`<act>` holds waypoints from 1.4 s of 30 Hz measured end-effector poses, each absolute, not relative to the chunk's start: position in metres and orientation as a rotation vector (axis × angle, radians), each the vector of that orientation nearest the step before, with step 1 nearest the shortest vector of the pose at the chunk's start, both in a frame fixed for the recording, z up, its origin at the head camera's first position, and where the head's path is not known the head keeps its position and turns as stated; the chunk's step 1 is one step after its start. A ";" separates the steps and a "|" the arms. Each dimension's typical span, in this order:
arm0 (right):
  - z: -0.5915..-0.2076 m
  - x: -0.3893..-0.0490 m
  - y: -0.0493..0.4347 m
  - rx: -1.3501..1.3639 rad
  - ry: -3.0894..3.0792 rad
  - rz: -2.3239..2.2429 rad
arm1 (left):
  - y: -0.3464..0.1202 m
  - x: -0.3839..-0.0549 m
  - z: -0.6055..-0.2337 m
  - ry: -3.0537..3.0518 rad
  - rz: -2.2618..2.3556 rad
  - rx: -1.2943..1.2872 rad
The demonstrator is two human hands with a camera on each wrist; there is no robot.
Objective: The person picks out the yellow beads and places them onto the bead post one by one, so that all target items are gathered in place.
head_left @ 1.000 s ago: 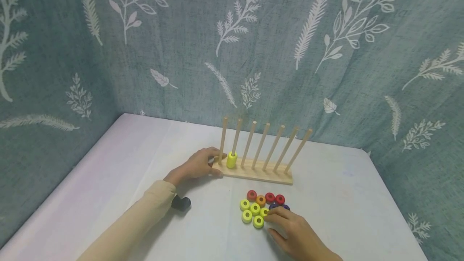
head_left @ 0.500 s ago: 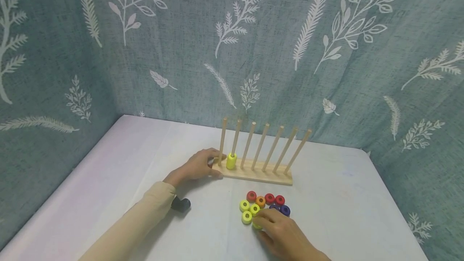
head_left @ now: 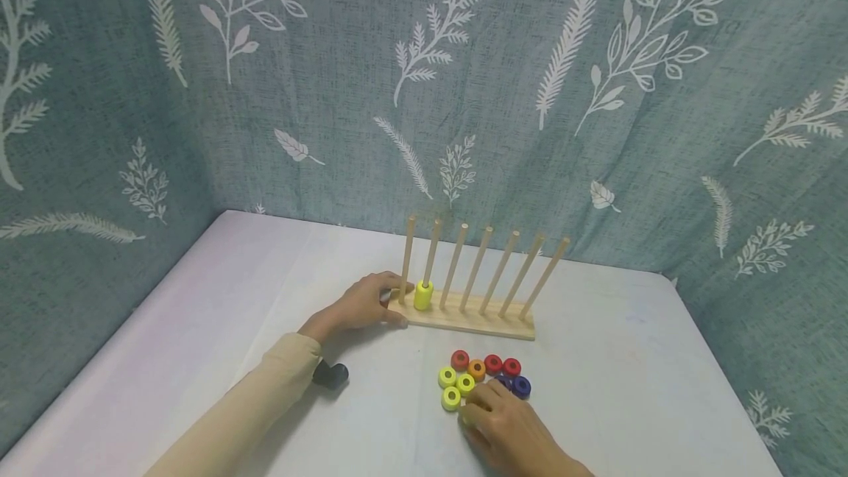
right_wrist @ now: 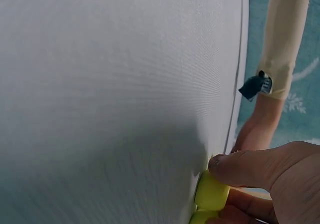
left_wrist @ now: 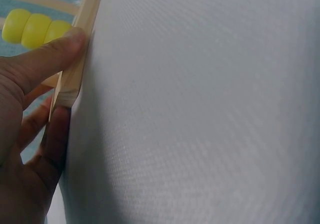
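Note:
My left hand [head_left: 361, 300] grips the left end of a wooden peg rack [head_left: 477, 322], its thumb [left_wrist: 65, 46] along the front edge of the base and its fingers round the end. A stack of yellow beads [head_left: 423, 296] sits on the rack's second peg from the left. Lower down, my right hand [head_left: 506, 425] is at the near side of a cluster of loose beads. In the right wrist view its thumb and fingers pinch a yellow bead [right_wrist: 212, 190], with another yellow bead [right_wrist: 202, 217] beside it. The hand hides these beads almost wholly in the head view.
Behind the right fingertips lie more loose yellow beads [head_left: 447, 377], an orange bead [head_left: 476, 377], red beads [head_left: 493, 372] and dark blue beads [head_left: 521, 395]. A wrist-worn black camera [head_left: 338, 374] juts out under the left sleeve. Patterned curtain [head_left: 331, 94] borders the white table [head_left: 629, 366].
My right hand has moved left and slightly nearer, covering yellow beads at the cluster's near side and uncovering a dark blue one. The left hand and the rack have stayed put.

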State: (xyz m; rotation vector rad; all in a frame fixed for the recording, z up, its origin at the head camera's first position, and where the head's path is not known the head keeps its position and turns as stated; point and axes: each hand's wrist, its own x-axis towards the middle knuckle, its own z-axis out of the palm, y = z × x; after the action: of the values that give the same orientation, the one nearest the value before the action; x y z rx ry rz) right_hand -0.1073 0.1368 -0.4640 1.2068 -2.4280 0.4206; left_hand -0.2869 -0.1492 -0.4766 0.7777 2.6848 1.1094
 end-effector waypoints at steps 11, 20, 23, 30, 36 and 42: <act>-0.466 -0.106 0.137 1.210 -2.436 0.393 | -0.147 -0.285 -0.477 2.698 1.084 0.747; -0.462 -0.102 0.140 1.210 -2.419 0.448 | -0.146 -0.285 -0.477 2.705 1.081 0.714; -0.461 -0.101 0.141 1.210 -2.391 0.484 | -0.147 -0.285 -0.477 2.707 1.078 0.711; -0.459 -0.096 0.145 1.222 -2.435 0.568 | -0.147 -0.286 -0.478 2.708 1.074 0.715; -0.456 -0.092 0.153 1.231 -2.571 0.634 | -0.147 -0.286 -0.478 2.707 1.081 0.726; -0.451 -0.090 0.166 1.189 -2.709 0.637 | -0.147 -0.286 -0.477 2.708 1.077 0.730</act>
State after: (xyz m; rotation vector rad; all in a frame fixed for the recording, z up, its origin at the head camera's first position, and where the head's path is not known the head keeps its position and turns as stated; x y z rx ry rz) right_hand -0.0897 0.1658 -0.4505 1.1890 -2.7088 0.6368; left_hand -0.2858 -0.1467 -0.4769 0.7297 2.7081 1.0771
